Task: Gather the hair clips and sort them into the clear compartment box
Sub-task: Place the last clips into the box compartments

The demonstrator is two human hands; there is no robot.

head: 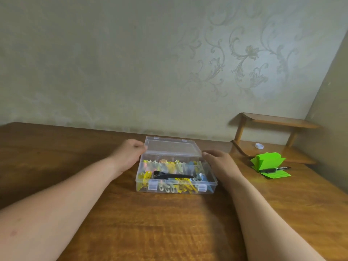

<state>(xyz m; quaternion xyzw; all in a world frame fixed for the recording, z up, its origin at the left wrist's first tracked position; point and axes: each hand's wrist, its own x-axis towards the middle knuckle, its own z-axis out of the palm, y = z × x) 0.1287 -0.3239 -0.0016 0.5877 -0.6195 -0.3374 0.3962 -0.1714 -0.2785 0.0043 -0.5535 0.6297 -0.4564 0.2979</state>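
Head view: both forearms reach forward, left hand [131, 154] and right hand [220, 164] each curled onto a corner of the half-raised clear lid [172, 147]. The one clear plastic compartment box [213, 185] sits mid-way across the brown wooden table [150, 223]. Inside, one long black hair clip [175, 176] lies over small yellow and blue clips [183, 183], too jumbled to count.

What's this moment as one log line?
box: on table, clips inside | lid: half-raised | left hand: holds lid's left corner | right hand: holds right corner
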